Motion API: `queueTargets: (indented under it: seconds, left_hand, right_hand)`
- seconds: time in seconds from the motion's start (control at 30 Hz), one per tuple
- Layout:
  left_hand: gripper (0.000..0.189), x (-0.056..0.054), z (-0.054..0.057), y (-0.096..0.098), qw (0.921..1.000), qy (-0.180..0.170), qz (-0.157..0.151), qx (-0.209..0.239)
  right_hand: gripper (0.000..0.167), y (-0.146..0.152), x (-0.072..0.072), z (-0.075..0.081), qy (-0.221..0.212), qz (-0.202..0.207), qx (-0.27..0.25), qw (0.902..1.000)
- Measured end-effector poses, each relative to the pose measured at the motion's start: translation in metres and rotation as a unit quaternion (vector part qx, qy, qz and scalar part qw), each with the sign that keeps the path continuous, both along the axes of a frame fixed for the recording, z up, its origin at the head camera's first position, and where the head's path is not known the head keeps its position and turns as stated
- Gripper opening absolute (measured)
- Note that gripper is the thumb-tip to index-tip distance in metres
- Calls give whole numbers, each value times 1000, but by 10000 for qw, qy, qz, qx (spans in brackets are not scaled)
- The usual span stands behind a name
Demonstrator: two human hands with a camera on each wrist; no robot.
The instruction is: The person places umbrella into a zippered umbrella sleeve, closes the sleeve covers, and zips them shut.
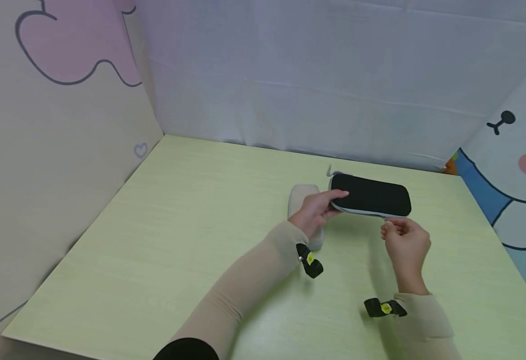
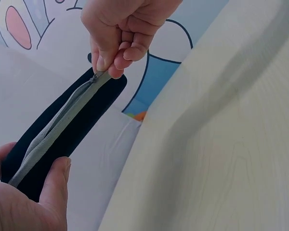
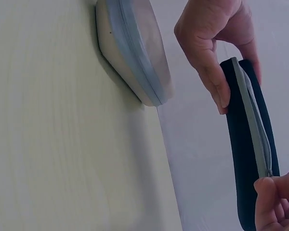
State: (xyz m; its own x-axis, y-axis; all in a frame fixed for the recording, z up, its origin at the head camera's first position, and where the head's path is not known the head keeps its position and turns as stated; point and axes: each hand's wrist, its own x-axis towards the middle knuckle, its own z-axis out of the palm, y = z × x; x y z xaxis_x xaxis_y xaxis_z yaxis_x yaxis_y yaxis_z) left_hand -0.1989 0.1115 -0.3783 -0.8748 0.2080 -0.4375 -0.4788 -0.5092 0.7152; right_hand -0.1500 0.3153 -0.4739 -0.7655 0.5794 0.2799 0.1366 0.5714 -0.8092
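Observation:
A black zip case [image 1: 371, 195] with grey zipper tape [image 2: 55, 132] is held up over the table. My left hand [image 1: 314, 212] grips its left end, thumb on the upper face and fingers beneath. At the case's near edge, toward the right end, my right hand [image 1: 408, 245] pinches the pull of the zipper slider [image 2: 93, 78]. Between the slider and the left hand, the two sides of the zipper stand apart in a narrow gap. Beneath and behind the left hand, a beige zip case [image 3: 130, 53] with a grey-blue zipper band lies on the table.
The pale yellow-green table [image 1: 164, 225] meets a white cloth backdrop [image 1: 312, 80] at its far edge. Printed wall panels with cartoon figures [image 1: 524, 150] stand on the left and right. Both wrists wear black straps [image 1: 310, 262] over beige sleeves.

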Motion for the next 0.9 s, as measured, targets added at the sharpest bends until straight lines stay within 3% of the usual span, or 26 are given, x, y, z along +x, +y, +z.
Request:
queueTargets:
  seconds: [0.33,0.6,0.7,0.9]
  left_hand:
    - [18,3,1,3,9999,106,18,61]
    - [18,3,1,5,9999,138,66,9]
    - [18,3,1,6,9998,129,130,-3]
    - [19,3,1,7,9997,108,219,16]
  right_hand:
    - [22,0,-2,-2,117,41,42,9999]
    - [16,-6,-1,3,391,280,-368,9982]
    - [17,-7,-5,0,310,167,-115,9993]
    - [18,-8,-6,-2,248,156,-102,9995]
